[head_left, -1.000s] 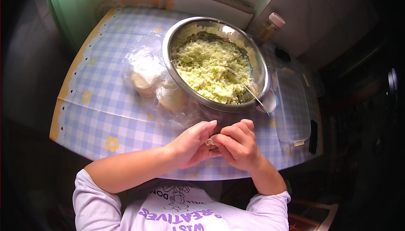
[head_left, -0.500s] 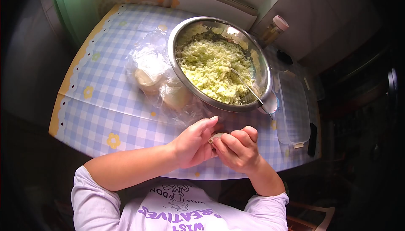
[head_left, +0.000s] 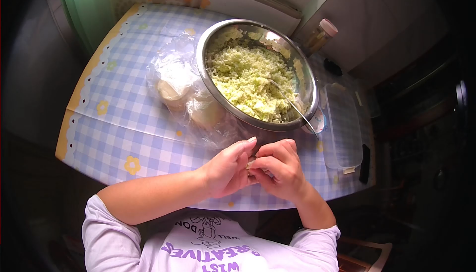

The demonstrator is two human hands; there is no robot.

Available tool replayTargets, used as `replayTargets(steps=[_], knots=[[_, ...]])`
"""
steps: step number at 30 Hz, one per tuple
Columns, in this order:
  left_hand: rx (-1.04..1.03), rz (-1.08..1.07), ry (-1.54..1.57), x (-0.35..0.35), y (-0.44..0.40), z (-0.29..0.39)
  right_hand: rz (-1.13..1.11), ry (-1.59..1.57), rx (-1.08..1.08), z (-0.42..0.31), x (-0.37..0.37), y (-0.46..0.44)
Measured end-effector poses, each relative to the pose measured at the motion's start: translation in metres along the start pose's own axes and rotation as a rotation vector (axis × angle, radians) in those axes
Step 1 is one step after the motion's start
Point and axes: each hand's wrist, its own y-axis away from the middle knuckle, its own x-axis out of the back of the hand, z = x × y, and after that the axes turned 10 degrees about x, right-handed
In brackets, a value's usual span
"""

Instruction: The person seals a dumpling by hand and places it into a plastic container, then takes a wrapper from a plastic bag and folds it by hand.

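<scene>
Both hands meet on a small pale dough piece (head_left: 249, 165), over the table (head_left: 116, 140)!
The right hand (head_left: 280, 170) pinches its edge; the left hand (head_left: 229, 169) cups alongside, thumb up, its grip too hidden to tell. Just beyond sits the steel bowl (head_left: 201, 64) of shredded greens (head_left: 250, 78), a plastic bag (head_left: 168, 68) beside it.

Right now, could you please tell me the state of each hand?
Left hand: half open, cupped near a small pale piece; contact cannot be told.
Right hand: closed, pinching that small pale piece.
</scene>
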Motion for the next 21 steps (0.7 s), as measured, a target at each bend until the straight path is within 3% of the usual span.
replayTargets(steps=[10,21], knots=[[0.006,0.001,0.020,-0.004,0.003,0.002,-0.218,0.041,0.036,-0.003,0.010,-0.023],[0.031,-0.046,0.011,0.006,-0.002,-0.001,-0.164,0.046,0.103,0.002,-0.002,-0.008]])
